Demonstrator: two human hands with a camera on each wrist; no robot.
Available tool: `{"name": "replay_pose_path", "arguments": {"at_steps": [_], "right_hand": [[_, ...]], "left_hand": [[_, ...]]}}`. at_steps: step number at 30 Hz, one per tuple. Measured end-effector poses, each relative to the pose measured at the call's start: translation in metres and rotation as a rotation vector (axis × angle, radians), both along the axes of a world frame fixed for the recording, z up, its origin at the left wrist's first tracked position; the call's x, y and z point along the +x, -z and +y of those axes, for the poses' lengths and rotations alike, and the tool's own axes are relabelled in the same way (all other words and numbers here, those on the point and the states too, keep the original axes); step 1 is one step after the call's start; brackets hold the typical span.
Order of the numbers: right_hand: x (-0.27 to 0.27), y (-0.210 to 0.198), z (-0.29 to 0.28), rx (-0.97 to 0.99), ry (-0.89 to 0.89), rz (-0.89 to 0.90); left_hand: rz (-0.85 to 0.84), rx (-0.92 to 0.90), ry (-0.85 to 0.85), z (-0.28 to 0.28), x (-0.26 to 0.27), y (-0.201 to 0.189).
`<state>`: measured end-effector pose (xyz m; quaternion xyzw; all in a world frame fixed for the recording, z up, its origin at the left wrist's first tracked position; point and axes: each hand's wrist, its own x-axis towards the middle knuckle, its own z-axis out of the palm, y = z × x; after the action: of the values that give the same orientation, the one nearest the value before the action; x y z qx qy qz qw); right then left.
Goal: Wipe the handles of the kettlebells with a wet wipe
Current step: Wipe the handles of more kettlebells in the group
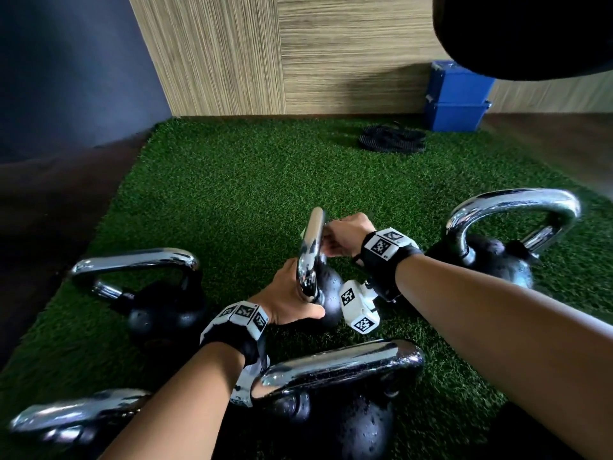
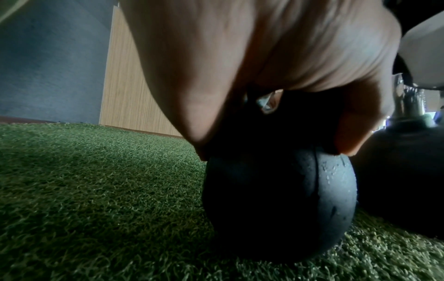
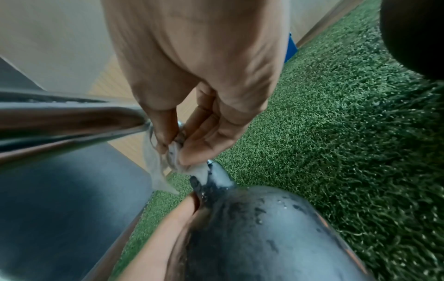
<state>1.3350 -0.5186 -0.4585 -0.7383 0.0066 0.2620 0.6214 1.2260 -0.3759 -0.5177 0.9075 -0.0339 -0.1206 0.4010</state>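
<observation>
Chrome handle (image 1: pixel 311 254) | right hand (image 1: pixel 345 239) grip pinches wet wipe (image 3: pixel 168 157) | left hand (image 1: pixel 285 303) grip clasps pebbled kettlebell (image 2: pixel 278 205)

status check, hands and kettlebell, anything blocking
Left hand grips middle kettlebell at handle base. Right hand pinches wet wipe on chrome handle. Nothing blocking; other kettlebells stand apart.

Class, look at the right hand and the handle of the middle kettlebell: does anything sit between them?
Only the wet wipe, pinched by the right hand against the far side of the handle. Nothing else visible blocks it.
</observation>
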Motion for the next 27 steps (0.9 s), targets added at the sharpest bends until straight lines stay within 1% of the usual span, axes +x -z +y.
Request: {"name": "replay_pose_path", "arguments": {"at_steps": [2, 5, 6, 8, 10, 11, 12, 14, 15, 17, 18, 20, 22, 27], "right_hand": [[0.000, 0.004, 0.001, -0.094, 0.023, -0.031], [-0.004, 0.002, 0.005, -0.320, -0.047, -0.127], [-0.005, 0.000, 0.004, -0.386, -0.074, -0.168], [-0.004, -0.006, 0.000, -0.430, -0.152, -0.205], [-0.006, -0.011, -0.011, -0.464, -0.245, -0.246], [-0.009, -0.014, -0.018, -0.493, -0.265, -0.299], [-0.010, -0.017, -0.026, -0.515, -0.254, -0.378], [-0.010, -0.024, -0.039, -0.525, -0.218, -0.568], [-0.010, -0.029, -0.042, -0.505, -0.224, -0.639], [-0.011, -0.045, -0.042, -0.512, -0.318, -0.771], [-0.013, -0.053, -0.038, -0.555, -0.404, -0.846], [-0.018, -0.067, -0.027, -0.709, -0.555, -0.975], [-0.025, -0.076, -0.016, -0.839, -0.601, -1.013], [-0.035, -0.091, -0.014, -1.038, -0.622, -1.001]], "left_hand": [[-0.015, -0.012, -0.007, -0.002, -0.002, -0.002], [-0.039, 0.023, 0.003, -0.007, -0.006, -0.009], [-0.070, 0.049, 0.010, -0.008, -0.008, -0.010], [-0.119, 0.078, 0.015, -0.007, -0.015, -0.012], [-0.097, 0.160, 0.119, 0.000, -0.024, -0.016], [-0.091, 0.185, 0.176, 0.005, -0.028, -0.019], [-0.111, 0.142, 0.218, 0.009, -0.031, -0.024], [-0.189, -0.017, 0.197, 0.014, -0.038, -0.040], [-0.258, -0.036, 0.157, 0.014, -0.042, -0.049], [-0.404, 0.022, 0.085, 0.011, -0.047, -0.065], [-0.450, 0.062, 0.055, 0.008, -0.047, -0.071], [-0.489, 0.150, 0.010, 0.004, -0.045, -0.081], [-0.457, 0.249, 0.032, 0.001, -0.042, -0.089], [-0.240, 0.529, 0.157, 0.016, -0.029, -0.112]]}}
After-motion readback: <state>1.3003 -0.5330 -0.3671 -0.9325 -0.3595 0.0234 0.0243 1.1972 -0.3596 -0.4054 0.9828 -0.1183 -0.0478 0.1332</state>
